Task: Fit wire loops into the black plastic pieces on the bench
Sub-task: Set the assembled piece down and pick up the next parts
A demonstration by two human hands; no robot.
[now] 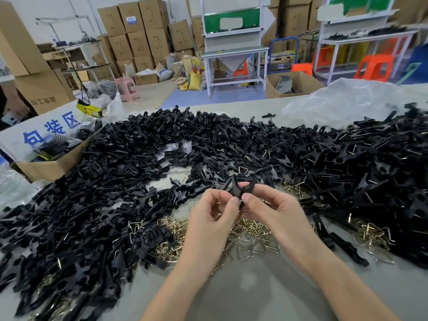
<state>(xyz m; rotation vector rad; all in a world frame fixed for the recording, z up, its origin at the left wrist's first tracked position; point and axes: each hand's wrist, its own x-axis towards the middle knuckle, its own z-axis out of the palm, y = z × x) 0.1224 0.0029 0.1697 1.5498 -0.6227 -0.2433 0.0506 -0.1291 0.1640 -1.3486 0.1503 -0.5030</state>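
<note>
Black moulded plastic piece with two upswept prongs (239, 187) sits just below the middle of the frame, raised above the bench and held between both hands. The left hand (212, 214) pinches its lower end between thumb and curled forefinger; the right hand (274, 208) pinches the same end from the other side, its thumb tip almost meeting the left one. Whether a wire is already seated in the piece cannot be told.

Blue characters "包装区" run across a white sheet (49, 132) at the left edge, lying over an open brown cardboard box (53, 169). Behind it a yellow-and-black label (92, 111) reads "PRO", the rest blurred. Dark characters on a big brown carton (42, 100) at upper left are too unclear to read, and so is the small blue label on the stacked cartons (130, 19) at the top.

A deep heap of matching black plastic pieces (139, 172) curves across the grey bench top (254, 288) from lower left to far right. Brass-coloured bent wire loops (253, 238) lie tangled directly beneath the hands, with more scattered into the heap on both sides. Crumpled clear plastic sheeting (342, 103) lies at upper right.
</note>
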